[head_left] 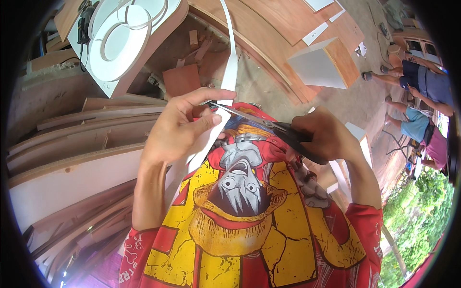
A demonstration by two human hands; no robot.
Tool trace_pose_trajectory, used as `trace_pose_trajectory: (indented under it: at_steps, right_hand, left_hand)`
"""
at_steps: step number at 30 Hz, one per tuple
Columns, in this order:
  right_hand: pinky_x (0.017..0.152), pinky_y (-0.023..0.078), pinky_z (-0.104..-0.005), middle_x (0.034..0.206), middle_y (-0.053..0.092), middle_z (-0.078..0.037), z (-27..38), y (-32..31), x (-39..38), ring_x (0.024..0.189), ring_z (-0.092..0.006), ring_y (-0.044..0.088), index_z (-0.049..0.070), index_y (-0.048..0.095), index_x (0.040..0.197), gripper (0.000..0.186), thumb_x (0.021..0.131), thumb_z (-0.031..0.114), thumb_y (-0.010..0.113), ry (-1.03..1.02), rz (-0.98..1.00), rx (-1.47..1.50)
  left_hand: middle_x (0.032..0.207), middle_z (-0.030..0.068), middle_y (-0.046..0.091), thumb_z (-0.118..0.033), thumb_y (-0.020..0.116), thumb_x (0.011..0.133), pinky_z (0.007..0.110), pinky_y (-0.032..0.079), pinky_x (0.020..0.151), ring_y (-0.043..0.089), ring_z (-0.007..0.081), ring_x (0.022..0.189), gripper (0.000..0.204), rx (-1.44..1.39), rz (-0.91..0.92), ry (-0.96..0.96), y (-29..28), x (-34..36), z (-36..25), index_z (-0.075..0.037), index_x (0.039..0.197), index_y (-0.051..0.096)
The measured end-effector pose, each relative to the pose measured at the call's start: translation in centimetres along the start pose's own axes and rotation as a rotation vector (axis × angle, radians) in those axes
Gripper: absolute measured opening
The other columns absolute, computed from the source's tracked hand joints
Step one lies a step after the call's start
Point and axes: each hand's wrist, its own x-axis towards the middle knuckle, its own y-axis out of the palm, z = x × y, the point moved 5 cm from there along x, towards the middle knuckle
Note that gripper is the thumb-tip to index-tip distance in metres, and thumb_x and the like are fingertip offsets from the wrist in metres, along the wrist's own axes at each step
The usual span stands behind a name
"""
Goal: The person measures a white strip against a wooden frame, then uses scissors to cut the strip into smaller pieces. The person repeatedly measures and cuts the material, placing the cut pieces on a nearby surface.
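Note:
A long white strip runs from the top of the view down past my chest, narrow and flexible. My left hand pinches it between thumb and fingers, closed on it. Scissors with black handles are gripped in my right hand, fingers wrapped through the handles. The blades reach left across the strip, close beside my left thumb and index finger. Below the blades the strip continues downward in front of my red printed shirt. Whether the blades have cut through it, I cannot tell.
White ring-shaped pieces and a black corded tool lie on a white panel at upper left. Stacked boards fill the left. A white-topped wooden box sits on plywood sheets. Several people are at far right.

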Motion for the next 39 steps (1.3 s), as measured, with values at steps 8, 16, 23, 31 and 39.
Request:
trace_pose_trajectory:
  at_steps: [8,16,23,31,39]
  right_hand:
    - [0.056,0.044,-0.0338,0.061,0.057,-0.009,-3.0,-0.8,-2.1,0.055,-0.0175,0.052,0.001,0.064,0.079,0.028,0.079,0.018,0.086,0.043,-0.027,0.165]
    - [0.082,0.052,-0.0301,0.108,0.070,-0.007,-0.2,1.8,4.2,0.097,-0.0124,0.064,0.000,0.059,0.103,0.035,0.082,0.012,0.084,-0.312,-0.382,0.544]
    - [0.087,0.052,-0.0310,0.108,0.068,-0.008,4.4,4.9,9.3,0.103,-0.0121,0.063,0.000,0.058,0.124,0.036,0.094,0.012,0.074,-0.261,-0.070,0.905]
    - [0.059,0.042,-0.0256,0.076,0.057,0.002,1.1,3.6,8.7,0.067,-0.0073,0.054,0.006,0.059,0.093,0.020,0.093,0.019,0.074,-0.243,-0.553,0.848]
    - [0.062,0.043,-0.0274,0.075,0.062,-0.003,1.4,4.3,5.8,0.068,-0.0111,0.058,0.005,0.062,0.091,0.023,0.092,0.027,0.070,-0.133,-0.738,0.879]
  left_hand:
    - [0.120,0.0071,0.069,0.006,0.064,0.094,0.023,0.051,0.078,0.062,0.0059,0.086,0.043,0.082,-0.075,0.076,-0.3,0.0,-1.3,0.000,0.137,0.061]
    - [0.097,0.0047,0.069,0.003,0.063,0.098,0.025,0.054,0.079,0.065,0.0101,0.087,0.024,-0.038,-0.056,0.110,1.6,0.0,-1.6,0.003,0.122,0.066]
    - [0.097,-0.0023,0.063,0.005,0.068,0.094,0.023,0.047,0.087,0.057,0.0064,0.093,0.029,-0.077,0.064,0.097,2.0,-1.8,-5.3,-0.001,0.122,0.070]
    - [0.076,0.0104,0.066,-0.018,0.064,0.101,0.034,0.051,0.066,0.063,0.0156,0.068,0.020,0.479,0.073,0.461,-3.1,-0.5,-14.3,0.001,0.103,0.069]
    - [0.078,0.0156,0.063,-0.018,0.054,0.105,0.042,0.049,0.070,0.061,0.0339,0.073,0.020,0.964,0.375,0.801,-8.6,6.5,-21.5,0.000,0.102,0.060]
